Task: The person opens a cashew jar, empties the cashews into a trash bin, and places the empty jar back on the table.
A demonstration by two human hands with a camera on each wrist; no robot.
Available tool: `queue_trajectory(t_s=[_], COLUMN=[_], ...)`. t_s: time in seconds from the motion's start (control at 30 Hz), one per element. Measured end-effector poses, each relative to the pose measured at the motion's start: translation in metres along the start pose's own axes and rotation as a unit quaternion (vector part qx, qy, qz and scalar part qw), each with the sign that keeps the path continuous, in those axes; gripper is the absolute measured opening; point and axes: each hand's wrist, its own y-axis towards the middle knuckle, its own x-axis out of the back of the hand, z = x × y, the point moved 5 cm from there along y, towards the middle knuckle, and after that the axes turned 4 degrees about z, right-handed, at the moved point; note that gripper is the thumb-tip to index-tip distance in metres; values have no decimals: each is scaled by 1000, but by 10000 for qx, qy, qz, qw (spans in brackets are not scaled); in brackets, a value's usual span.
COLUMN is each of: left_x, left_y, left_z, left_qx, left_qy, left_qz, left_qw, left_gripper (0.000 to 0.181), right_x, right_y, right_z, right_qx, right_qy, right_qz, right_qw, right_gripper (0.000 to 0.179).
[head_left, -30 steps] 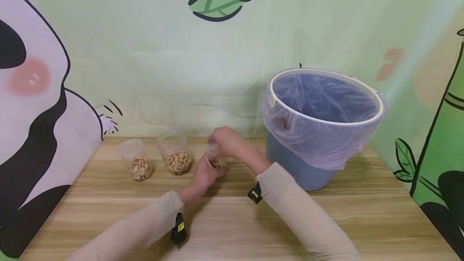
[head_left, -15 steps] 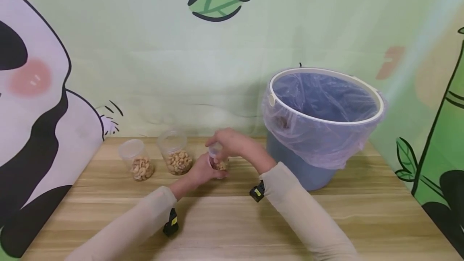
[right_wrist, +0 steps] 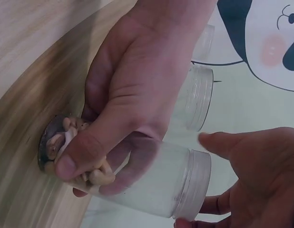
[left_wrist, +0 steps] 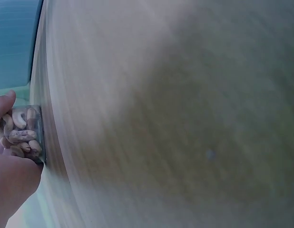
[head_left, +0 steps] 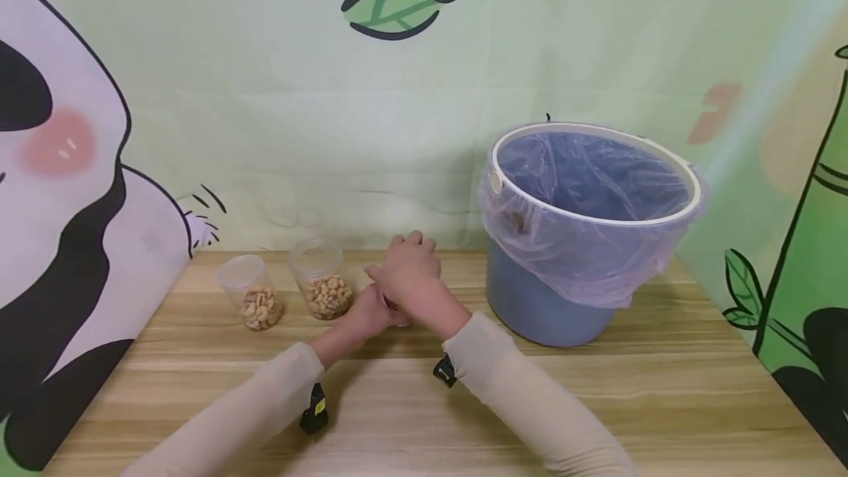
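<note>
Here the left hand point(right_wrist: 128, 95) wraps low around the nut jar point(right_wrist: 159, 187) on the table point(head_left: 371, 418), the right hand point(right_wrist: 266, 175) spreads loosely about its lid point(right_wrist: 195, 183), and steady pinning plus a level, even turn looks wisest.

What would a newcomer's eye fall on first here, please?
Probably the blue bucket, lined with a plastic bag, on the right of the table. The large panda on the backdrop at left might come next. At centre, the left hand grips a clear jar of cashews, with the right hand at its top.
</note>
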Motion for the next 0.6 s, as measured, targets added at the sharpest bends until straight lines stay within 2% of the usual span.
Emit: queue_trajectory(t_s=[0.1, 0.2, 0.3, 0.4, 0.5, 0.6], left_x=[0, -1, -3, -4, -4, -3], left_y=[-1, -1, -1, -1, -2, -2], left_z=[-2, -1, 0, 0, -1, -2], left_qx=[-109, -58, -30, 4, -68, -163], left_qy=[16, -54, -159, -291, -313, -225], left_qz=[-23, -66, -13, 40, 65, 9], left_qw=[9999, 9999, 9999, 9996, 9995, 9996], left_gripper=[53, 54, 53, 51, 49, 48], right_x=[0, 1, 2, 4, 7, 9], right_y=[1, 1, 2, 2, 2, 3], right_z=[3, 3, 3, 2, -2, -9], right_qx=[33, 224, 684, 1291, 1886, 2580], right_qy=[-95, -253, -689, -995, -574, 136], right_qz=[-111, -121, -169, -288, -244, -50], right_qw=[9999, 9994, 9951, 9862, 9801, 9660], right_gripper=[64, 61, 57, 48, 35, 33])
